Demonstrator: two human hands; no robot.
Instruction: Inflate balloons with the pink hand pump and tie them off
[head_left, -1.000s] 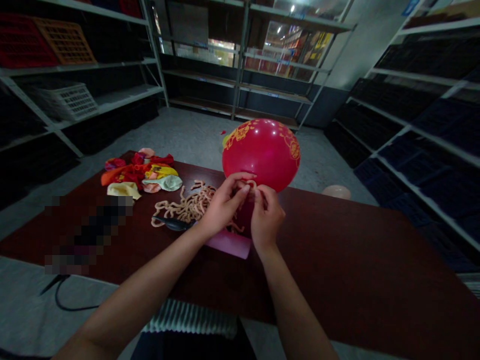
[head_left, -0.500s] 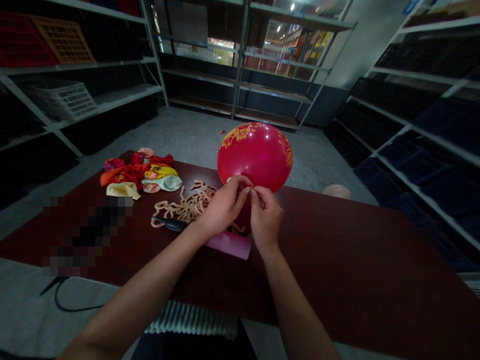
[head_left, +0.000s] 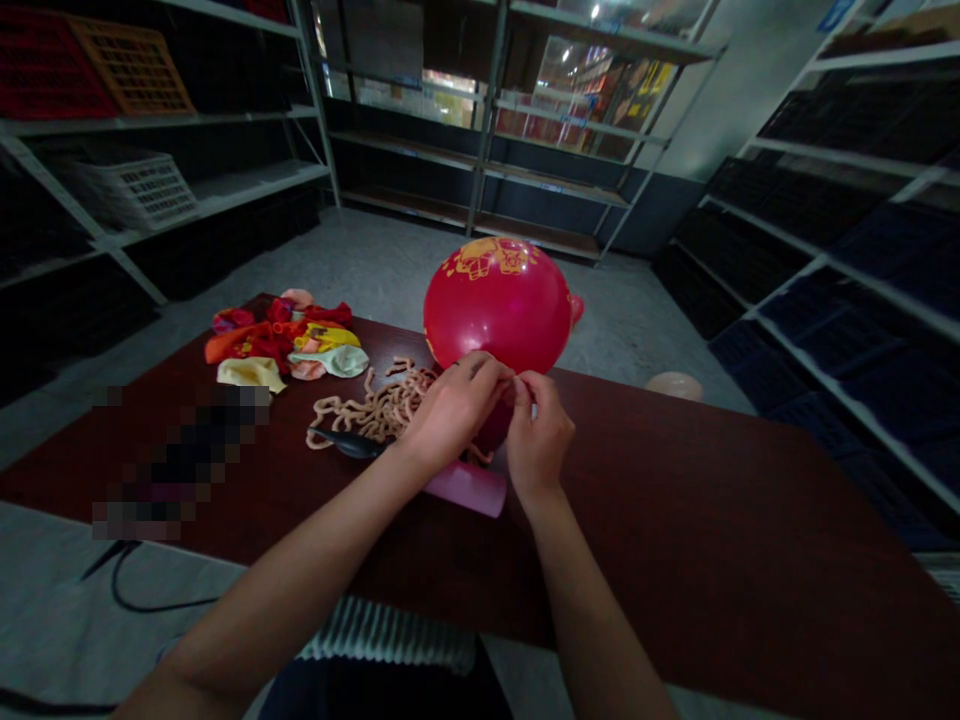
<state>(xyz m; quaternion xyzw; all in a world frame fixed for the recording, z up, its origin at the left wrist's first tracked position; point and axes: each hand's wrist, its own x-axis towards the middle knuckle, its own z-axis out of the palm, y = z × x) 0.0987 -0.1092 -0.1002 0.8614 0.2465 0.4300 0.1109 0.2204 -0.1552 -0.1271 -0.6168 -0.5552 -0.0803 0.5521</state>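
A round, inflated red balloon (head_left: pixel 499 305) with yellow printed figures stands just beyond my hands at the table's far edge. My left hand (head_left: pixel 457 405) is closed at the balloon's near side, fingertips pinched at its neck. Against those fingertips, my right hand (head_left: pixel 538 430) pinches too, thumb against fingers. The neck itself is mostly hidden by my fingers. Under my left wrist lies a hand pump with a pink barrel (head_left: pixel 472 487) and a black tapered end (head_left: pixel 349 441). A heap of beige, wavy cords (head_left: pixel 375 405) lies beside my left hand.
Several limp balloons (head_left: pixel 289 335) in red, yellow and pale colours lie at the table's far left. A blurred-out dark object (head_left: pixel 191 455) lies nearer. The dark brown table (head_left: pixel 697 500) extends right. Shelves (head_left: pixel 555 185) surround the room; a pale round object (head_left: pixel 675 385) is beyond the far edge.
The balloon has turned and shifted slightly left, its printed figures now facing more upward, and a small red bulge shows at its right. Both hands stay together, a little further right.
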